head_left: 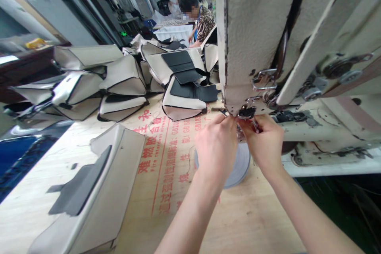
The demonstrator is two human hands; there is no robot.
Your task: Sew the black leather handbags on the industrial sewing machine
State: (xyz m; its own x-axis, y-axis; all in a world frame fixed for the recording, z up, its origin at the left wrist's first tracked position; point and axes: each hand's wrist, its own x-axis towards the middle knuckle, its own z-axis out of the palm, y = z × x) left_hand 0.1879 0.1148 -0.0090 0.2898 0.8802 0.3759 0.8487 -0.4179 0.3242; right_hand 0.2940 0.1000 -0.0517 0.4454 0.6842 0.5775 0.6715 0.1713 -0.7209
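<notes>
Both of my hands are raised to the needle area of a large beige sewing machine (253,39). My left hand (218,141) is just left of the presser foot (247,113), its fingers bent together; what they pinch is too small to name. On the right side of the foot, my right hand (264,139) has its fingers curled near a thin metal part, and their tips are partly hidden. Under my hands a round grey roll (238,166) lies on the wooden table (166,218).
A beige bag piece with a dark flap (119,178) lies at the left front. Several beige bags with black edging (119,73) are piled along the back. Behind them a person in a patterned top (205,22) leans over a white surface; others are farther off.
</notes>
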